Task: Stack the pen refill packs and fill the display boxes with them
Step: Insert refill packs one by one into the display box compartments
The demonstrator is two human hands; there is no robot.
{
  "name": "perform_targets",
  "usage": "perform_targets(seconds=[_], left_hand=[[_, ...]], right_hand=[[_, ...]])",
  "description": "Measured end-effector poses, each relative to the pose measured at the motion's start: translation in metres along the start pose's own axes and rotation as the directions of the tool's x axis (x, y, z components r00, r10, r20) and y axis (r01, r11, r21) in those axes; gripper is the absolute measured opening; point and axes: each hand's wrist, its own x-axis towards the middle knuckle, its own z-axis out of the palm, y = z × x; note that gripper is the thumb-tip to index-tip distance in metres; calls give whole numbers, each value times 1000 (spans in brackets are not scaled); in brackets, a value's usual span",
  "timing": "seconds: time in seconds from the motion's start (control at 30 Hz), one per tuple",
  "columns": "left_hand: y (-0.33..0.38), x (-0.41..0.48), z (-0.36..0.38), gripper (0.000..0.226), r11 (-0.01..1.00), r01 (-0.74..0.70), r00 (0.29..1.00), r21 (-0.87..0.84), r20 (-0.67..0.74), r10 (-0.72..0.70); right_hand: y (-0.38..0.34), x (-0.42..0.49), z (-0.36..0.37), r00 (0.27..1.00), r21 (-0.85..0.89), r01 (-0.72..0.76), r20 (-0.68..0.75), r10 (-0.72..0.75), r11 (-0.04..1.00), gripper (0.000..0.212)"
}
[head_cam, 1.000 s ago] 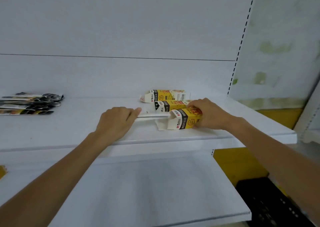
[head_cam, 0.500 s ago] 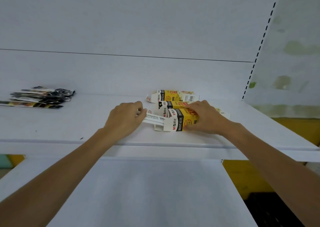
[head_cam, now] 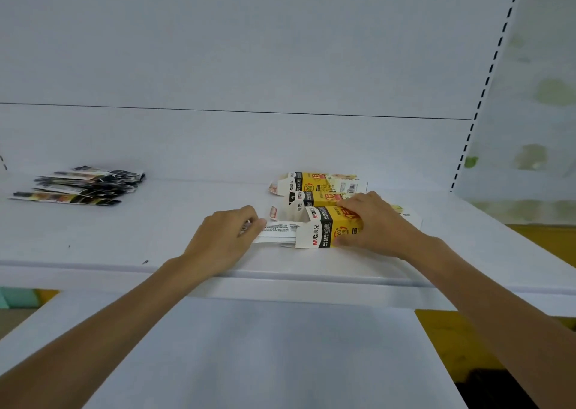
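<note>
I see a white shelf (head_cam: 156, 240) with a white back panel (head_cam: 249, 50) crossed by one thin dark line. The nearest box (head_cam: 327, 229) is yellow with a black band, a white open end, red and black lettering and an orange mark. Two boxes (head_cam: 321, 184) behind it share that yellow, black and white scheme; the farthest shows a black barcode on white. The packs (head_cam: 81, 187) at left are black and white with a yellow-and-black one in front. The refill stack (head_cam: 277, 232) is white with fine grey print. At right, a column of black slots (head_cam: 486, 81) edges a pale wall (head_cam: 542, 96) blotched green, with yellow below.
</note>
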Motion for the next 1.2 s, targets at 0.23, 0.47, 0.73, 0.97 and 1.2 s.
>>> perform_targets(seconds=[0.23, 0.47, 0.73, 0.97, 1.2], left_hand=[[50, 28, 23, 42, 955, -15, 949, -298, 297, 108], [31, 41, 34, 34, 918, -53, 981, -394, 154, 122], [23, 30, 44, 58, 946, -30, 981, -323, 171, 89], [27, 30, 39, 65, 910, 1, 976, -415, 197, 89], [25, 38, 40, 49, 914, 19, 986, -405, 160, 51]], right_hand=[[-1, -13, 3, 996, -158, 66, -42, -73, 985, 67], [2, -15, 10, 991, -249, 71, -90, -96, 966, 66], [6, -9, 6, 995, -195, 79, -44, -89, 978, 70], [-3, -6, 9, 992, -118, 69, -94, -81, 991, 65], [-17, -2, 5, 994, -36, 91, -63, -94, 995, 63]])
